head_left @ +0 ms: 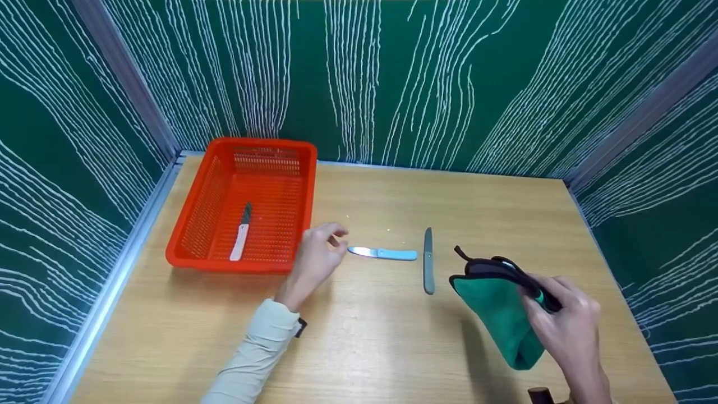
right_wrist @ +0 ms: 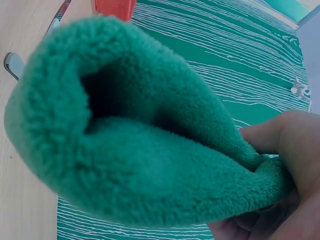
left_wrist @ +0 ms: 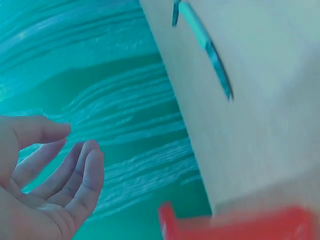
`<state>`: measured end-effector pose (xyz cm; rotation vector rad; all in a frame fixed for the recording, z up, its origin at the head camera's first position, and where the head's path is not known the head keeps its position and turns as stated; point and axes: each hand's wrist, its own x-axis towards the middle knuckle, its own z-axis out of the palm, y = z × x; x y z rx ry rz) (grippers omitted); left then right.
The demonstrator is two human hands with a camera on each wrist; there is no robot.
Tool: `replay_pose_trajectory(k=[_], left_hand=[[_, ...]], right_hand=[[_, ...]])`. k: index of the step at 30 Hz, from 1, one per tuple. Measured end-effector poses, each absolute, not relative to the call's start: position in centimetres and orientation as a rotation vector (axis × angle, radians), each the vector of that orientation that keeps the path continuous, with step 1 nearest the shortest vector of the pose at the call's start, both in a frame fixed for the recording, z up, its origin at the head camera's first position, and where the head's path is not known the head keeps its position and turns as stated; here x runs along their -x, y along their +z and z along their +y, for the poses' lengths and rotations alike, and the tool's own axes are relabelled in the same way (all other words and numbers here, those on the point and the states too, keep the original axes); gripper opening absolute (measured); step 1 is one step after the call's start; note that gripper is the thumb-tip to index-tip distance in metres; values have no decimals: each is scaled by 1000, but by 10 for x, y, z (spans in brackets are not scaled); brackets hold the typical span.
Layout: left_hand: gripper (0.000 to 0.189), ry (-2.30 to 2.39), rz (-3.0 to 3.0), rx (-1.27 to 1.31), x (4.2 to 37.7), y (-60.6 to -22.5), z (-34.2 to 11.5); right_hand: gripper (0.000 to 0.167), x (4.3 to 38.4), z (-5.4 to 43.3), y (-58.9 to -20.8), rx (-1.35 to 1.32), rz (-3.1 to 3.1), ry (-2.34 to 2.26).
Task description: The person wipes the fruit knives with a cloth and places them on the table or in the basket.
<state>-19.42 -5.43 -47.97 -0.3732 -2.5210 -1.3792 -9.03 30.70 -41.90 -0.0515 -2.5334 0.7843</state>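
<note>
Green cloth [head_left: 496,308]: dark tab [head_left: 461,253], head view only.

Orange, green and blue on show

From the head view's centre: at nine o'clock, an orange-red basket [head_left: 263,142] patterned with rows of slots, and inside, a white-handled knife [head_left: 239,241], dark-bladed; at five, a light-blue knife [head_left: 395,255] with silvery blade; at four, a grey-green knife [head_left: 429,272] and a green cloth [head_left: 496,311] edged black; at six, the tan table [head_left: 381,348]; at twelve, deep-green panels [head_left: 305,67] wavily striped white.
</note>
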Motion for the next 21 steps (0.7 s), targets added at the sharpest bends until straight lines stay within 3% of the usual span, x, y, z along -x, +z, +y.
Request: replay_pose_trajectory(k=[21], left_hand=[[27,-1515,-2807,359,212,-542,47]], right_hand=[[17,99,315,-423,12,-2502,785]])
